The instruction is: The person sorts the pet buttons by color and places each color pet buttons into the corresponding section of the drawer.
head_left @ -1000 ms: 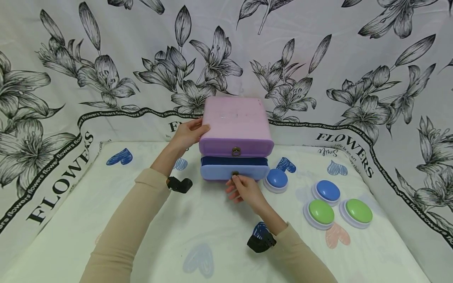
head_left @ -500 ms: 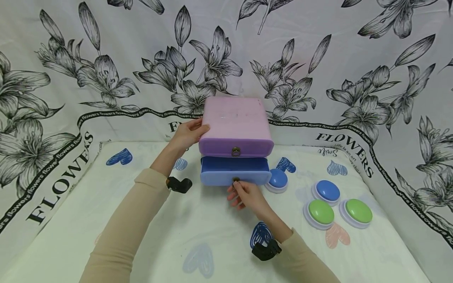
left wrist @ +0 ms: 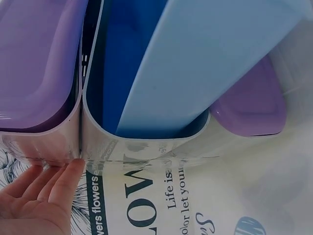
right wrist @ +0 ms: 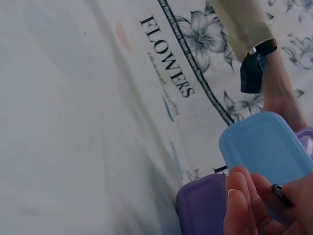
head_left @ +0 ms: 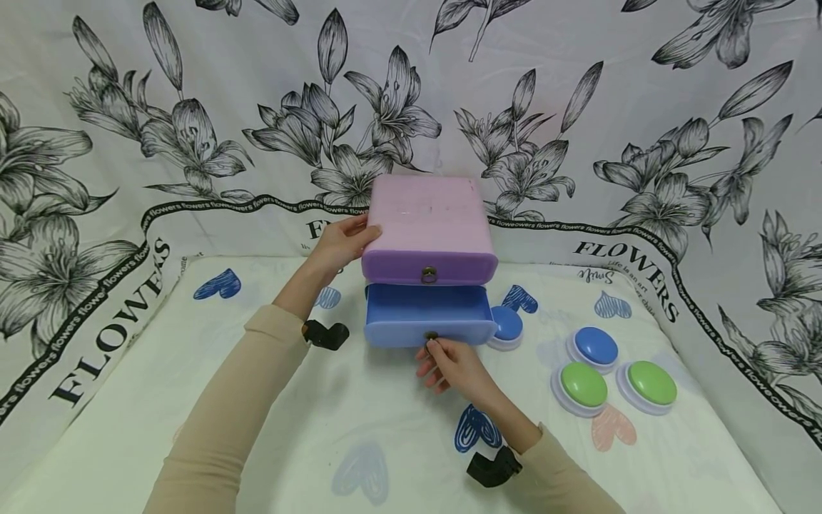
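Note:
A small drawer cabinet point(head_left: 427, 214) with a pink top stands at the back of the table. Its blue drawer point(head_left: 398, 334) is pulled well out, and the inside shows nothing in it. My right hand point(head_left: 459, 368) pinches the ring pull point(right wrist: 281, 194) of that drawer between thumb and finger, other fingers loosely bent below. On the cabinet's left side rests my left hand point(head_left: 340, 246), thumb at the top edge. Its straight fingers touch the side wall in the left wrist view. Above the blue drawer, the purple top drawer point(head_left: 392, 268) is closed; a lower purple drawer point(right wrist: 203, 205) shows beneath.
To the right of the cabinet, a blue push button point(head_left: 507, 325) stands close beside the drawer. Farther right are another blue button point(head_left: 596, 346) and two green buttons point(head_left: 583, 384). A flowered cloth point(head_left: 282, 164) hangs behind the cabinet.
The blue drawer has slid farther out toward me, drawn by my right hand on its ring pull. My left hand has stayed in place on the cabinet's side.

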`<state>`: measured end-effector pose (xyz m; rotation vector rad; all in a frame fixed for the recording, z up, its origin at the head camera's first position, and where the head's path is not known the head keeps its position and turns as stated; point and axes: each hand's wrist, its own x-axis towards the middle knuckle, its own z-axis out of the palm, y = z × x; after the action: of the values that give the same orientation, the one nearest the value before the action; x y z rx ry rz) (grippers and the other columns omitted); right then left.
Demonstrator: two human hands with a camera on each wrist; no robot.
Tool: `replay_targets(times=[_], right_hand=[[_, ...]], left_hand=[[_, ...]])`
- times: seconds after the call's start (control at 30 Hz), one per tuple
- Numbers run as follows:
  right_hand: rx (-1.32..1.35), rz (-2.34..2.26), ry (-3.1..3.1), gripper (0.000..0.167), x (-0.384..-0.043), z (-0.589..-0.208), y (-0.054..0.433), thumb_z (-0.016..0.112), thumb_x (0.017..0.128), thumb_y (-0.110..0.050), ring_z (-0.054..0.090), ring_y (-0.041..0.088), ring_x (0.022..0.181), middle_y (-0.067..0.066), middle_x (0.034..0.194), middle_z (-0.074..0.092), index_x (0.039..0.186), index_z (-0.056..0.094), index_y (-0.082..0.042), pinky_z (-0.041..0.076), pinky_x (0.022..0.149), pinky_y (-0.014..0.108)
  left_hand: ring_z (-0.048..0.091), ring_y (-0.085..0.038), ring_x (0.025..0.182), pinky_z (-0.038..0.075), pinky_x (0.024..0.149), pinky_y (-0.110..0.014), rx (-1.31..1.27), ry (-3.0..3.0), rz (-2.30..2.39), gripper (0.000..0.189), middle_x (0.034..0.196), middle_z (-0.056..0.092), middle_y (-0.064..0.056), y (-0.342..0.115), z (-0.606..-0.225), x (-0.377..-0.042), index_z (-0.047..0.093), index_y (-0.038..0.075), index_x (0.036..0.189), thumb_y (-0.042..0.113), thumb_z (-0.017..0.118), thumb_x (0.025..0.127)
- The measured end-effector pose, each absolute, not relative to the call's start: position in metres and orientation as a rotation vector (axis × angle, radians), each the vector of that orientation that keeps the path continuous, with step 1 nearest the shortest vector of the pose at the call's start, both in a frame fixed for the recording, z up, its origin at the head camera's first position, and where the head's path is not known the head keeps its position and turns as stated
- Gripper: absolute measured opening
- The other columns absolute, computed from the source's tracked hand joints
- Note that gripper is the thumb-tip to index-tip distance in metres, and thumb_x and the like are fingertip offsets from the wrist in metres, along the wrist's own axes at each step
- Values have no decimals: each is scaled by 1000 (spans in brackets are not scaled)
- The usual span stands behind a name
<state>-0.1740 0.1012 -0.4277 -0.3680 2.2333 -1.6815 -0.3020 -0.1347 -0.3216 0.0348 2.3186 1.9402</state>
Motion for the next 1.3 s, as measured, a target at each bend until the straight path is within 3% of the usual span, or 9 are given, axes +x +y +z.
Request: replay_targets(times=[0.37, 0.67, 1.3], right_hand=[[-389, -1635, 2230, 35, -151, -401, 100, 36, 101, -21, 62, 30, 67, 17, 85, 67, 99, 63, 1, 56, 55, 38], [-414, -1597, 2226, 35, -139, -398, 102, 36, 101, -22, 62, 23, 64, 13, 82, 67, 98, 63, 0, 55, 53, 31], [-417, -1548, 2206, 35, -117, -399, 105, 40, 100, -22, 62, 22, 62, 12, 79, 67, 98, 65, 3, 54, 53, 45]], left_hand=[[57, -21, 111, 50, 91, -32, 22, 2334, 1942, 66, 136, 48, -8, -135, -319, -301, 36, 12, 143, 35, 63, 87], [55, -21, 113, 49, 93, -32, 27, 2323, 1947, 66, 137, 48, -9, -135, -321, -301, 35, 12, 143, 35, 63, 87], [56, -20, 111, 50, 92, -32, 4, 2333, 1938, 65, 136, 49, -7, -134, -320, -300, 36, 12, 142, 34, 63, 87]])
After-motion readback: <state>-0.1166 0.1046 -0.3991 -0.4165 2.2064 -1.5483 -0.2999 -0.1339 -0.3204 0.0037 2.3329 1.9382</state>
